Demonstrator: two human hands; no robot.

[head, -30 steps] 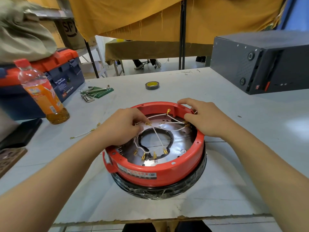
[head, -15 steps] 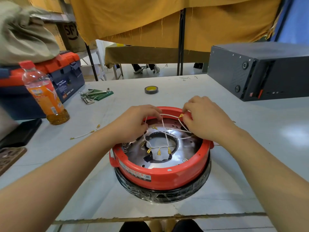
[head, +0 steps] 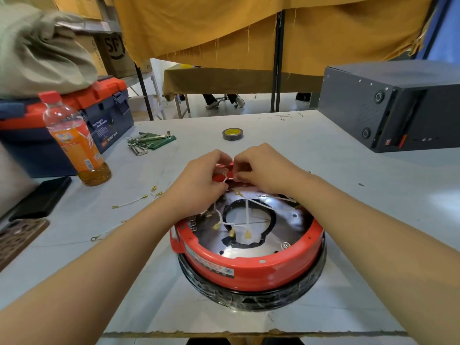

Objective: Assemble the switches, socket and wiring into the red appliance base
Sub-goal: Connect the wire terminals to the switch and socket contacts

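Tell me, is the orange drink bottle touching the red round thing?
Apart. The head view shows bare table between the bottle and the red base.

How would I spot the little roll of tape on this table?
Start at the red appliance base in front of the person and look past both hands, toward the table's far edge. The roll of tape lies flat there, alone: a small dark ring with a yellow core, right of the green-sleeved hex keys.

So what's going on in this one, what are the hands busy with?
A person is wiring the red appliance base on the table. Both the left hand and right hand pinch white wires at its far rim. Other terminal ends hang loose inside, and spare wires lie beside it.
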